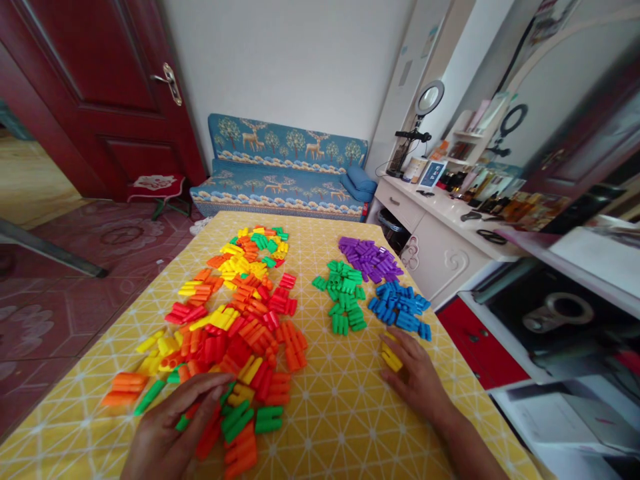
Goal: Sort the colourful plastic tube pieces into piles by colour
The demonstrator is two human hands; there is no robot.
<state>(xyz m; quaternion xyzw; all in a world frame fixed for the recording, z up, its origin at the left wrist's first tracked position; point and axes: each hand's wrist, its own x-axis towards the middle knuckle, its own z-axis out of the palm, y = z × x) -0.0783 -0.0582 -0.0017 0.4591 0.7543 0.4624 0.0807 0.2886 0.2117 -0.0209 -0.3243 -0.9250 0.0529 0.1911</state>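
Note:
My left hand is at the near edge of a mixed pile of plastic building blocks in red, orange, yellow and green. Its thumb and forefinger are pinched together at a green block, partly hidden by the fingertips. On the right, my right hand has its fingers and thumb around a yellow block, low over the tablecloth. Just beyond that hand lies a heap of blue blocks. Green blocks form another heap to its left, and purple blocks lie farther back.
A yellow patterned cloth covers the table. Behind it stands a blue sofa. A white dresser with bottles and a ring light is at the right. A small stool stands by the red door.

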